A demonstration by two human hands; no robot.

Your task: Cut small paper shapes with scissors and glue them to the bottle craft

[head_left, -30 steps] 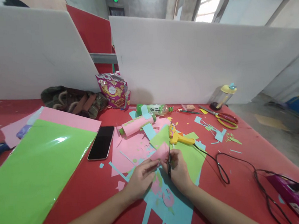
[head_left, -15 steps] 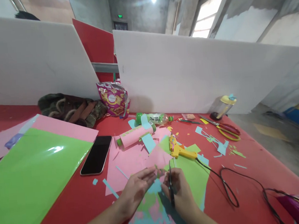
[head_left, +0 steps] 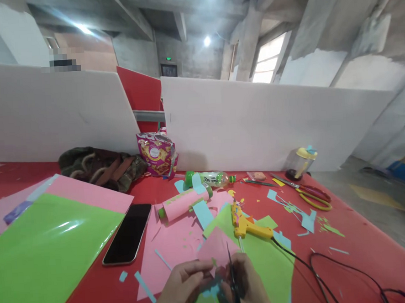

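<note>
In my right hand [head_left: 244, 281] is a slim dark pair of scissors [head_left: 231, 268], seen nearly edge-on with its tip pointing up. My left hand [head_left: 190, 282] is beside it, thumb and fingers drawn together at a small piece of paper [head_left: 214, 262] between the hands; its outline is blurred. Under both hands are blue, green and pink paper pieces. Just beyond them lies a pink sheet [head_left: 217, 246]. A yellow glue gun [head_left: 255, 230] rests on a green sheet [head_left: 274, 266] to the right of my right hand.
A phone [head_left: 128, 233] and a large green sheet [head_left: 51, 252] lie left. Farther back are a pink-wrapped roll [head_left: 181, 205], a green bottle [head_left: 214, 179], a snack bag [head_left: 157, 154] and large scissors [head_left: 311, 195]. The glue gun's cord [head_left: 309, 266] runs right. White panels [head_left: 256, 125] stand behind.
The view has tilted up, so the table and hands appear lower. My left fingers have curled in from a flatter pose, and both hands stay close together.
</note>
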